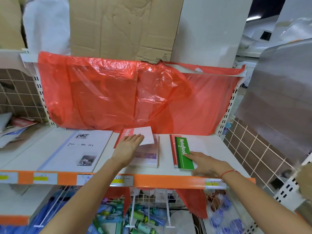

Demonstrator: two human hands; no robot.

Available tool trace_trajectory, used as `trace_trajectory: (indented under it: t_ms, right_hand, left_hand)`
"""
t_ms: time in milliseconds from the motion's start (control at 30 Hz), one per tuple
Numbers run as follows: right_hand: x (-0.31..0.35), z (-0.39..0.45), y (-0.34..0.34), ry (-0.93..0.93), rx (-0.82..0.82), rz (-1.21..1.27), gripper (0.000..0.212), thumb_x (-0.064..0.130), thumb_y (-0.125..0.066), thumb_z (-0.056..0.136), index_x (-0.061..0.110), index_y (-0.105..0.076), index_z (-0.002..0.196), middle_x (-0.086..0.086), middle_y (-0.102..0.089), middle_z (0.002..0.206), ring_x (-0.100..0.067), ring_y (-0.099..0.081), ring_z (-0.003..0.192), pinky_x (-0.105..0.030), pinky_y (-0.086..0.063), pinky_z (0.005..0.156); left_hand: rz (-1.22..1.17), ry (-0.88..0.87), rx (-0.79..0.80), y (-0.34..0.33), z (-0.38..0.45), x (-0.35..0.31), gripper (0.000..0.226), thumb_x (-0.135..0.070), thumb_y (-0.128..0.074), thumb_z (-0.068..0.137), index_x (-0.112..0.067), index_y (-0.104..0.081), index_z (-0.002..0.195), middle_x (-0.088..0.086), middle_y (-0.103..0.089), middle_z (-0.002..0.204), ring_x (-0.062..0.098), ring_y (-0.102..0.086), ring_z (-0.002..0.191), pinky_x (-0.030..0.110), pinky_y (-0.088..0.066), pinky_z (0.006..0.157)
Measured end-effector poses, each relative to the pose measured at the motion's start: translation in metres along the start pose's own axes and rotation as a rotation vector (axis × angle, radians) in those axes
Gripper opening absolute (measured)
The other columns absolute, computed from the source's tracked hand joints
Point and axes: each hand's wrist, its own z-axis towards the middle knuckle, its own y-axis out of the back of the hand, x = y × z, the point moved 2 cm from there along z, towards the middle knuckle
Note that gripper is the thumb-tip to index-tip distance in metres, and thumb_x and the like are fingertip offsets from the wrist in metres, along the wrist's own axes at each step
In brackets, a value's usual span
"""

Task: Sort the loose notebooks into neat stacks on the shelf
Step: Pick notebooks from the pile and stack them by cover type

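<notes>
Notebooks lie flat on the white shelf (211, 149). At the right, a green notebook (183, 153) tops a small stack over a red one, and the right hand (205, 163) rests on its near end with fingers straight. In the middle, the left hand (129, 146) lies flat, fingers relaxed, on a red-and-white notebook (146, 133) atop a pinkish book (148, 156). Farther left lies a large white album (79, 149). Red plastic (126, 95) hangs behind.
</notes>
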Motion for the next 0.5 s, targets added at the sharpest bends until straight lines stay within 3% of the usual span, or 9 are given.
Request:
trace_trajectory:
  t_ms: [100,233,500]
  right_hand:
    - [0.001,0.006,0.002,0.019,0.007,-0.001,0.091,0.044,-0.064,0.084,0.029,-0.006,0.152,-0.002,-0.003,0.159,-0.021,-0.006,0.145,-0.044,-0.017,0.117]
    - [0.0,0.014,0.004,0.066,0.01,0.019,0.089,0.05,-0.063,0.084,0.028,-0.008,0.151,-0.001,-0.004,0.159,-0.02,-0.005,0.146,-0.044,-0.016,0.117]
    - [-0.004,0.02,0.004,0.114,-0.005,0.047,0.083,0.045,-0.06,0.088,0.026,-0.011,0.152,-0.003,-0.006,0.159,-0.022,-0.007,0.145,-0.044,-0.016,0.117]
  left_hand:
    - [-0.014,0.021,0.015,0.003,-0.001,0.004,0.057,-0.003,-0.082,0.061,0.0,-0.064,0.114,0.02,-0.066,0.115,0.04,-0.065,0.1,0.048,-0.051,0.083]
    - [-0.062,0.098,0.032,0.006,0.0,0.003,0.058,-0.001,-0.065,0.078,-0.001,-0.049,0.134,0.019,-0.048,0.139,0.039,-0.046,0.128,0.043,-0.033,0.106]
    - [-0.052,0.148,0.039,0.005,-0.002,-0.004,0.06,0.013,-0.05,0.079,-0.005,-0.046,0.137,0.014,-0.046,0.142,0.034,-0.043,0.131,0.041,-0.031,0.107]
